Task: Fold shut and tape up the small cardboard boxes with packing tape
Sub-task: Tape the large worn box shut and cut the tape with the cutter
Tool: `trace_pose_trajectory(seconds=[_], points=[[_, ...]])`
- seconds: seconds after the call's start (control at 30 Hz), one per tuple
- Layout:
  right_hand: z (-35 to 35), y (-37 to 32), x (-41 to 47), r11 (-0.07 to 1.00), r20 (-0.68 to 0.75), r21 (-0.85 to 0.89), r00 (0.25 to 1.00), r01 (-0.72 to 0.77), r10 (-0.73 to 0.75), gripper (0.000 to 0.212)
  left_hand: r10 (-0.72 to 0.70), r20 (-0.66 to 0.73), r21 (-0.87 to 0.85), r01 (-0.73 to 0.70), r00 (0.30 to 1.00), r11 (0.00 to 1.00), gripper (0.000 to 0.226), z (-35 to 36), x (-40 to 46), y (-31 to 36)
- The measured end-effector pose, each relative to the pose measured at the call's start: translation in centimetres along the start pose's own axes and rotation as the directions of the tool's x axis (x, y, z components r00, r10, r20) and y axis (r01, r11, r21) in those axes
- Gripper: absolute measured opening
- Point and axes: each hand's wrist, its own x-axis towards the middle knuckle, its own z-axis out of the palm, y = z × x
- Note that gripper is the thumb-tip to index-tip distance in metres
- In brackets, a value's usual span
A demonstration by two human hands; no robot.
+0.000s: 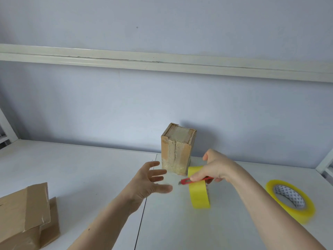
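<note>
A small cardboard box stands upright near the wall, its flaps closed and clear tape running down its front seam. My left hand hovers just left of it with fingers spread, touching nothing. My right hand grips a red utility knife and also holds a yellow tape roll standing on edge, right of the box. Whether the roll rests on the table I cannot tell.
A second, larger yellow tape roll lies flat at the right. A brown cardboard box with open flaps sits at the lower left. The white table has a seam down its middle and meets the wall behind.
</note>
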Motion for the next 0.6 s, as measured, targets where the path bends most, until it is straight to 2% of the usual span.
trace_pose_trajectory(seconds=[0.03, 0.07, 0.13, 0.2, 0.3, 0.37, 0.4, 0.43, 0.47, 0.53, 0.6], points=[[0.1, -0.3, -0.2, 0.98, -0.018, -0.2, 1.0, -0.002, -0.002, 0.101, 0.007, -0.045, -0.029, -0.008, 0.999, 1.0, 0.079, -0.3, 0.6, 0.3], [0.5, -0.6, -0.5, 0.918, -0.015, -0.395, 1.0, 0.015, -0.022, 0.1, 0.019, -0.091, -0.053, -0.024, 0.996, 0.998, 0.064, -0.4, 1.2, 0.7], [1.7, -1.2, -0.9, 0.759, 0.054, -0.642, 0.994, 0.108, -0.096, 0.088, 0.07, -0.163, -0.041, -0.078, 0.984, 0.996, 0.041, -0.2, 2.9, 1.7], [2.9, -1.8, -1.3, 0.658, 0.166, -0.721, 0.976, 0.218, -0.141, 0.079, 0.14, -0.198, 0.039, -0.135, 0.97, 0.99, 0.044, 0.3, 4.4, 2.8], [3.7, -2.1, -0.7, 0.578, 0.301, -0.751, 0.945, 0.318, -0.129, 0.058, 0.175, -0.178, 0.093, -0.161, 0.968, 0.983, 0.069, 1.4, 6.5, 4.6], [3.2, -2.0, 0.0, 0.637, 0.381, -0.697, 0.923, 0.329, -0.06, 0.059, 0.14, -0.148, 0.115, -0.124, 0.979, 0.986, 0.069, 2.0, 7.7, 5.4], [2.6, -2.0, 0.3, 0.697, 0.386, -0.647, 0.921, 0.31, -0.052, 0.063, 0.133, -0.14, 0.119, -0.116, 0.981, 0.986, 0.06, 2.2, 8.3, 5.6], [1.8, -2.0, 0.5, 0.751, 0.351, -0.591, 0.932, 0.294, -0.089, 0.062, 0.129, -0.139, 0.121, -0.112, 0.982, 0.986, 0.043, 2.3, 8.9, 5.5], [0.9, -2.2, 0.8, 0.798, 0.252, -0.534, 0.954, 0.279, -0.165, 0.057, 0.128, -0.151, 0.12, -0.111, 0.98, 0.987, 0.025, 2.5, 9.2, 5.5], [-0.6, -2.7, 2.2, 0.902, -0.099, -0.375, 0.958, 0.215, -0.269, 0.049, 0.152, -0.183, 0.099, -0.136, 0.971, 0.986, 0.023, 2.8, 9.7, 5.2], [-0.7, -3.2, 4.3, 0.972, -0.374, -0.148, 0.899, 0.182, -0.226, 0.047, 0.176, -0.22, 0.076, -0.163, 0.959, 0.984, 0.026, 2.9, 9.7, 4.8]])
